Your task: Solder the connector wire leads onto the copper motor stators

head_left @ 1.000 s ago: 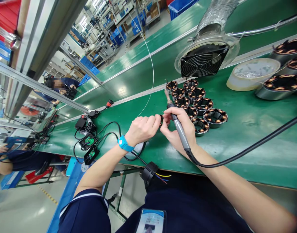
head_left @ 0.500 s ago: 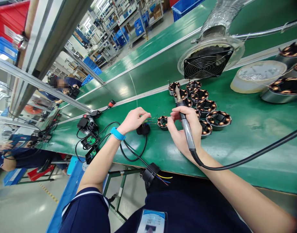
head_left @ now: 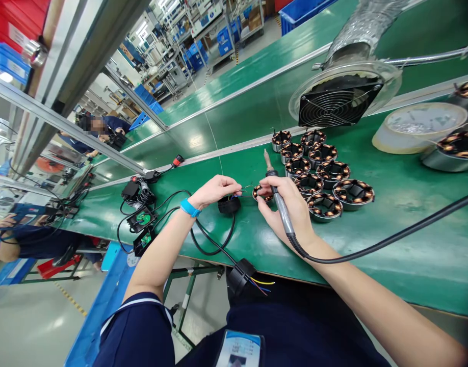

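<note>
My right hand [head_left: 291, 206] is closed around a soldering iron [head_left: 283, 210], whose tip points up and away from me. The thumb and a finger of that hand are also at a small copper-wound stator [head_left: 256, 192], which they partly cover. Fingertips pinched together, my left hand [head_left: 214, 191] holds thin wires leading toward that stator. Just below the left fingers, a black round housing [head_left: 229, 205] with coloured wires and a black cable sits on the green bench [head_left: 203, 234].
Several stators [head_left: 326, 206] stand grouped right of my right hand. Behind them is a fume extractor fan [head_left: 339, 104]; a tape roll [head_left: 421, 127] lies to the right. Cabled black parts [head_left: 142, 219] lie left. Another black housing [head_left: 241, 272] hangs at the front edge.
My right hand has moved slightly left, bringing its fingers onto the small stator. The iron's tip has swung left, away from the grouped stators. My left fingers have closed on the thin wires.
</note>
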`<state>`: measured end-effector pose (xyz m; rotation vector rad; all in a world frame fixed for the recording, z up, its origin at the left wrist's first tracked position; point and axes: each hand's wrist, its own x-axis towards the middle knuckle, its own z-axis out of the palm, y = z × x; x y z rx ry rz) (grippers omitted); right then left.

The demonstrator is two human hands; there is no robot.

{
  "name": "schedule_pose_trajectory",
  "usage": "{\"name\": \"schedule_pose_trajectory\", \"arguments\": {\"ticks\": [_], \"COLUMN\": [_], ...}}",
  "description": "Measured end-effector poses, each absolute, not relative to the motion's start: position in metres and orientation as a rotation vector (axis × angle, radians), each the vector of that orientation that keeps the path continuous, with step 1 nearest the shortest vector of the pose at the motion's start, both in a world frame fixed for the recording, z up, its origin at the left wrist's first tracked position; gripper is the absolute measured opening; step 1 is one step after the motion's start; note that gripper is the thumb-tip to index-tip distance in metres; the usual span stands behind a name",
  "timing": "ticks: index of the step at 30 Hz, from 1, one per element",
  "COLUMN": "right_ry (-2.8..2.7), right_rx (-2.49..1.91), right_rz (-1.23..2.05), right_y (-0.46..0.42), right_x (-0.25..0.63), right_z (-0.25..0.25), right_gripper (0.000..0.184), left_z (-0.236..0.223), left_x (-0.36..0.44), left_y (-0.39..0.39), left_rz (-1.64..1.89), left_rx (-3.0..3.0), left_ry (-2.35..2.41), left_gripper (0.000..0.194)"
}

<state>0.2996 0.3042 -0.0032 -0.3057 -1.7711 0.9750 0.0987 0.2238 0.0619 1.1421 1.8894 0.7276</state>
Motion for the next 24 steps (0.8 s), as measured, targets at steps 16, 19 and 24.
{"name": "schedule_pose_trajectory", "arguments": {"ticks": [16,19,24], "right_ry": [-1.86,-1.835,-1.787], "right_rx": [-0.348,-0.325,-0.261], "right_rz": [0.975,0.95,0.9], "right_y": [0.305,0.304,0.303], "right_x": [0.297,0.296,0.299], "right_z": [-0.012,-0.01,0.001], "right_gripper": [0.037,0.032,0.03], "left_z": [0.043,0.042,0.048], "left_x": [0.103,0.098,0.072], "left_y": [0.22,0.224,0.247], "left_rz": [0.963,0.957,0.999], "left_rx": [0.985,0.977,1.02], "left_ry": [1.843,1.861,1.898], "left_gripper": [0.058,0.059,0.059]}}
